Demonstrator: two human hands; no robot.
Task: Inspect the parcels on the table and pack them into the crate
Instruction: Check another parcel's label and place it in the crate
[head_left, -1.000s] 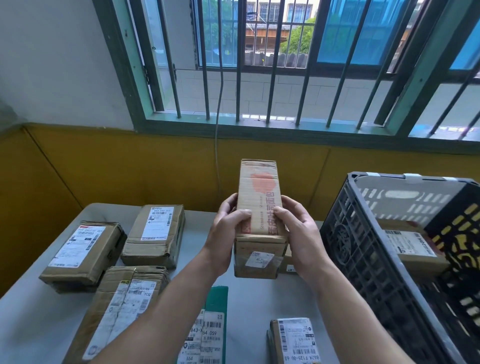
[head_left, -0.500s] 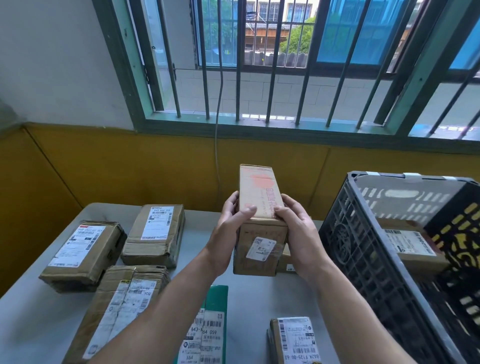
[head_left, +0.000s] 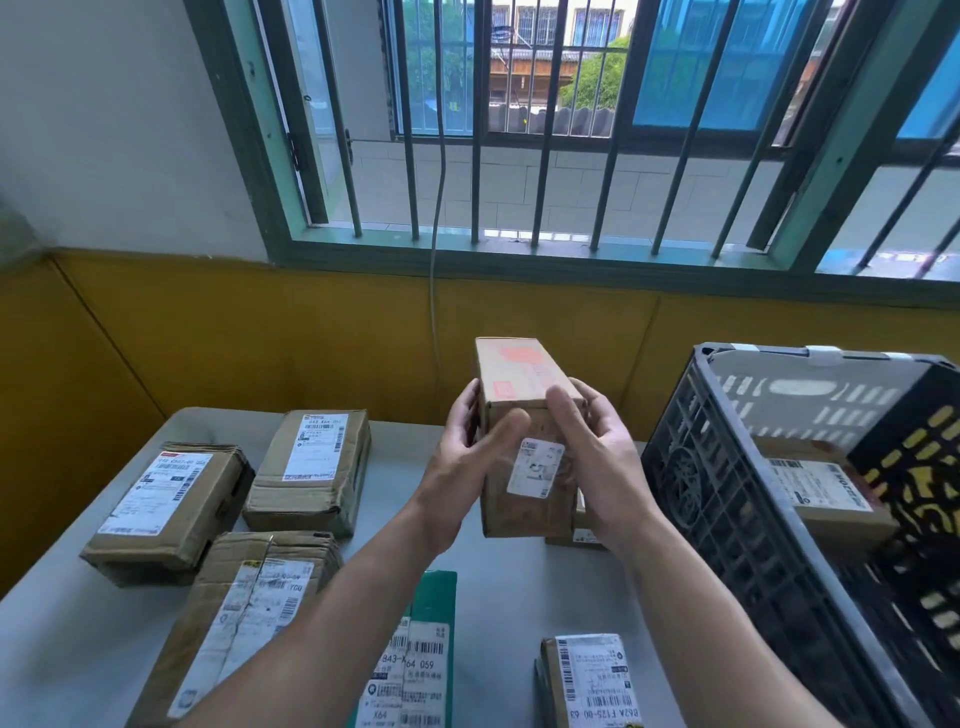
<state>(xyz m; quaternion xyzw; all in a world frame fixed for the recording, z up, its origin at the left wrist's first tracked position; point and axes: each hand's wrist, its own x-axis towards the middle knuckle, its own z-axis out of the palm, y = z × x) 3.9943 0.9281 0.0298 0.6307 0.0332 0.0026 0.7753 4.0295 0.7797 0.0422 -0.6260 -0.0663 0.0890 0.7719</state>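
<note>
Holding a narrow cardboard parcel (head_left: 524, 441) in the air above the middle of the grey table (head_left: 498, 587), left hand (head_left: 465, 467) and right hand (head_left: 597, 462) clamped on its two long sides, thumbs laid over the near face. Tilted so that its far end points up and away toward the window (head_left: 545, 130); small white label (head_left: 535, 467) on the near face, reddish print on the upper face. Beside it on the right, a black slatted crate (head_left: 737, 499), with one labelled brown parcel (head_left: 831, 493) already lying inside. On the left half of the table, three brown boxes (head_left: 306, 462) with white shipping labels, two at the far side next to each other, one nearer and partly hidden by the left forearm. At the near edge, a green packet (head_left: 431, 649) with barcode stickers, just beside the left forearm, and a small labelled box (head_left: 592, 680) between the two forearms. Behind the held parcel, partly hidden by the right hand, another small brown parcel (head_left: 576, 535) lying on the table close to the crate wall.
</note>
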